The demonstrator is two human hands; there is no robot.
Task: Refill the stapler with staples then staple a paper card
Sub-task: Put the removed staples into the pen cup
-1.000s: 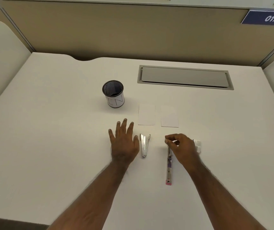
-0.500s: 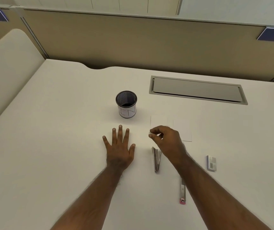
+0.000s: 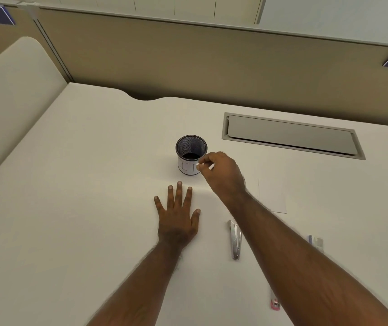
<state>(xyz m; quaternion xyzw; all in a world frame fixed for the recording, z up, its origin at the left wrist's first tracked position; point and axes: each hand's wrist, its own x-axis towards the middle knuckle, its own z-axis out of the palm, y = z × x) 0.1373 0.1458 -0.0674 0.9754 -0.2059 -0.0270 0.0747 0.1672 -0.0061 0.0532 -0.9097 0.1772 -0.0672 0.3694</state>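
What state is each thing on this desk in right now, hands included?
Left hand: flat on the desk, fingers spread.
Right hand: by the cup's rim, pinching something small and pale.
Mesh cup: upright, looks empty.
Stapler: lying on the desk, untouched.
Staple box: lying on the desk.
Paper card: lying flat.
Cable hatch: closed.

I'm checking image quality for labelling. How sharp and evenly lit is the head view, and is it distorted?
Head view: soft even light, faint shadows under the flat left hand and black mesh cup; white paper card almost melts into the white desk; right hand fingertips slightly blurred; wide-angle bending of the partition edge.
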